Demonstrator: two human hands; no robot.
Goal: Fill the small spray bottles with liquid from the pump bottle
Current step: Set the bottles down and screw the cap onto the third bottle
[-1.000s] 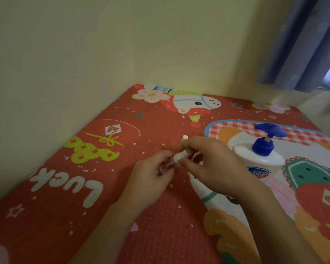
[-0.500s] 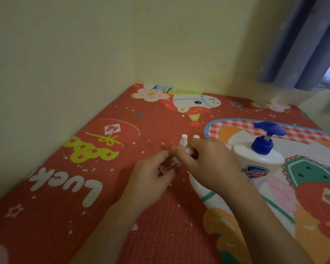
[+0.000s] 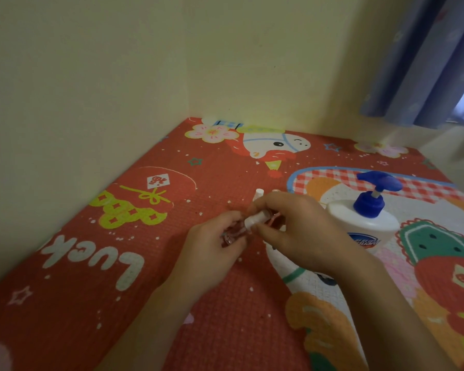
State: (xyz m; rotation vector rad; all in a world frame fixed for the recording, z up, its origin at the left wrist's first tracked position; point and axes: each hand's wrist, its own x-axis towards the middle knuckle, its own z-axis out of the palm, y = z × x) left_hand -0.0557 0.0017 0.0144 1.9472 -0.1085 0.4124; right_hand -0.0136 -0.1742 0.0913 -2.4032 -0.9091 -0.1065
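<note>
The left hand (image 3: pixel 212 245) grips the clear body of a small spray bottle (image 3: pixel 236 231), held tilted above the middle of the mat (image 3: pixel 118 290), while the right hand (image 3: pixel 292 231) pinches its white spray top (image 3: pixel 255 219). The pump bottle (image 3: pixel 364 220) stands untouched just beside the right hand. Whether the top is going on or coming off I cannot tell, so filling looks early; another white top (image 3: pixel 259 194) shows behind the hands.
</note>
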